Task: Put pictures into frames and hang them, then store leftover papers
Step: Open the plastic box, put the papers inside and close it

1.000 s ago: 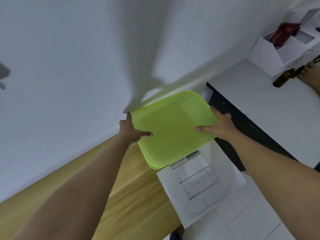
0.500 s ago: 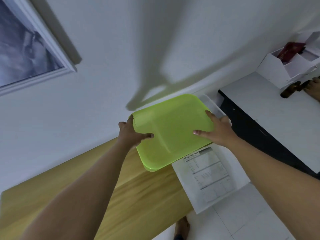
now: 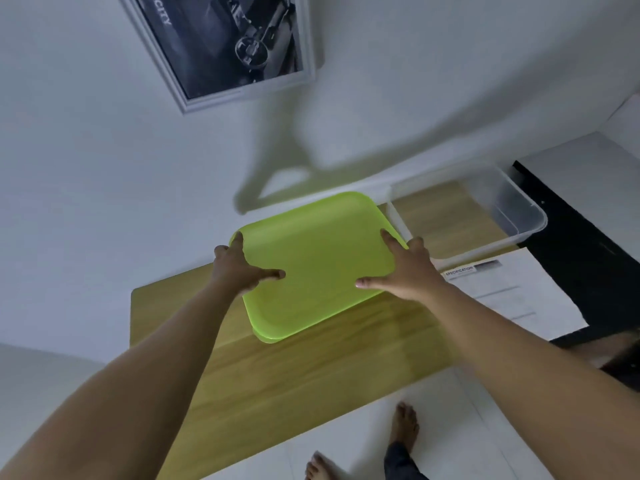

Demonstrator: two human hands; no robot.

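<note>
Lid (image 3: 318, 261), lime green, held above the wooden desk (image 3: 311, 368) between left hand (image 3: 239, 271) at 9 o'clock and right hand (image 3: 405, 271) at 3 o'clock, both clasping its edges; clear bin (image 3: 519, 216) at 2 o'clock.

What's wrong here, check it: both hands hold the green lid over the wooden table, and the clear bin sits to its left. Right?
One error: in the head view the clear bin sits to the right of the green lid, not left. The left hand and right hand do hold the lid over the wooden table.

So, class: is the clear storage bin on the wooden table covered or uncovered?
Uncovered. The clear bin shows an open rim, while both hands hold the green lid beside it.
</note>
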